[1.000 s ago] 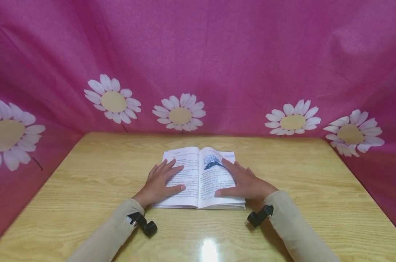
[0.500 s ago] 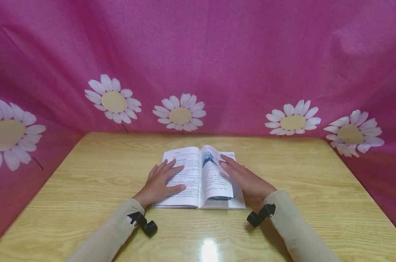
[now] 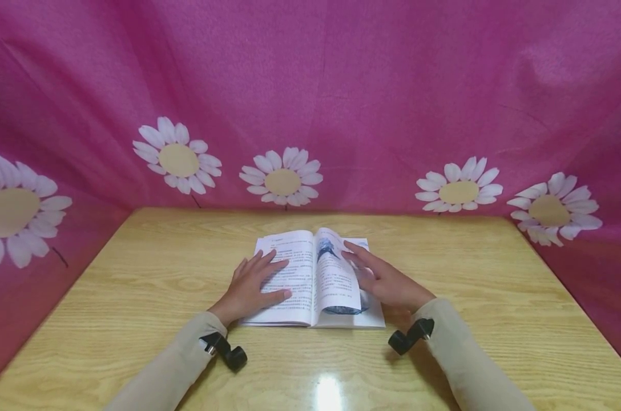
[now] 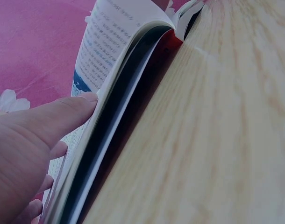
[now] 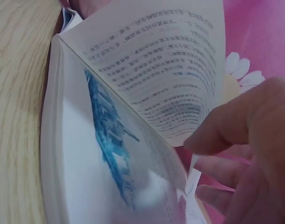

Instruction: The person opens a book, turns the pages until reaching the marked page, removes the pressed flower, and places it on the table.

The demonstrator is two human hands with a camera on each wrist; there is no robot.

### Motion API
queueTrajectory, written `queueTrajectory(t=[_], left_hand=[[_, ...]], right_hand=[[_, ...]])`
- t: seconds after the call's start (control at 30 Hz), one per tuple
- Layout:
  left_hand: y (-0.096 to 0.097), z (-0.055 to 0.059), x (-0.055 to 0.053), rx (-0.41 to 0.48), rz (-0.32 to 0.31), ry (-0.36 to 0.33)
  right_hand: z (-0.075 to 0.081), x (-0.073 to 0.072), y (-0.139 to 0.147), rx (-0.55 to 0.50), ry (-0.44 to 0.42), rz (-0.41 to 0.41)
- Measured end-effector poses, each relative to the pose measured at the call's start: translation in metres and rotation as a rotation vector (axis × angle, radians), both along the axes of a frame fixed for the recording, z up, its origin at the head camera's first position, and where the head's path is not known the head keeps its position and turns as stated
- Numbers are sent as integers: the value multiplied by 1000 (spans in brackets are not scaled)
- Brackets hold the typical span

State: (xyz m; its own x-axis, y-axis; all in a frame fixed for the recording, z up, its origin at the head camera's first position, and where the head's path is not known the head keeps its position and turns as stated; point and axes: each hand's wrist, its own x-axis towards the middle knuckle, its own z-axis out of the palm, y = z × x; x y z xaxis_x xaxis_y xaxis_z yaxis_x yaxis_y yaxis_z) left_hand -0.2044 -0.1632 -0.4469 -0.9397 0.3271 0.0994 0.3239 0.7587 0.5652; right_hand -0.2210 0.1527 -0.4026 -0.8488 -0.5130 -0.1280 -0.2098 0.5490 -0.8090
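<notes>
An open book (image 3: pixel 290 285) lies on the wooden table, printed text on its left page. My left hand (image 3: pixel 249 288) rests spread on that page, and its thumb (image 4: pixel 72 112) presses near the lower edge in the left wrist view. One right-hand page (image 3: pixel 337 285) stands lifted and curls toward the spine. My right hand (image 3: pixel 390 282) is at its outer edge, some fingers partly hidden behind it. In the right wrist view the thumb (image 5: pixel 217 128) touches the page's edge from beneath, apart from the fingers. A blue picture (image 5: pixel 110 135) shows on the page underneath.
The wooden table (image 3: pixel 161 262) stretches out around the book. A pink curtain (image 3: pixel 367 85) with large white flowers hangs behind it and at both sides. Small black wrist cameras (image 3: pixel 228 354) stick out from both beige sleeves (image 3: pixel 459 348).
The right-hand page has risen from lying flat and curled leftward, uncovering part of the page below. My right hand has shifted from lying on the page to its outer edge. The left hand stays still.
</notes>
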Motion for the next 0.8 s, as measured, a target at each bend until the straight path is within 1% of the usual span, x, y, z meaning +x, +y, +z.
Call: queueTrajectory(t=[0.03,0.1,0.23,0.3,0.33,0.4,0.47,0.53,0.6,0.63,0.8], left_hand=[[0,0,0,3,-3,3],[-1,0,0,9,-9,9],[-1,-2,0,20,-18,23],[-2,-3,0,21,-20,26],[-2,-3,0,22,-20,25],[-2,-3,0,19,-19,22],[-2,-3,-1,19,-18,19],[-2,-3,0,20,-15,16],[-2,-3,-1,22,-14,18],[-2,-3,-1,21,-14,20],[-2,-5,-1,27,-24,47]], right_hand=[[1,1,0,-2,-3,-26],[3,1,-1,-4,24,-58],[8,3,-5,-33,138,-82],[10,4,-8,-48,181,-92],[12,5,-9,-62,185,-103],[14,7,-13,-58,179,-130],[16,9,-16,-40,159,-159],[17,12,-21,-12,149,-170],[16,16,-26,22,140,-165],[16,17,-29,30,143,-149],[12,25,-42,29,148,-76]])
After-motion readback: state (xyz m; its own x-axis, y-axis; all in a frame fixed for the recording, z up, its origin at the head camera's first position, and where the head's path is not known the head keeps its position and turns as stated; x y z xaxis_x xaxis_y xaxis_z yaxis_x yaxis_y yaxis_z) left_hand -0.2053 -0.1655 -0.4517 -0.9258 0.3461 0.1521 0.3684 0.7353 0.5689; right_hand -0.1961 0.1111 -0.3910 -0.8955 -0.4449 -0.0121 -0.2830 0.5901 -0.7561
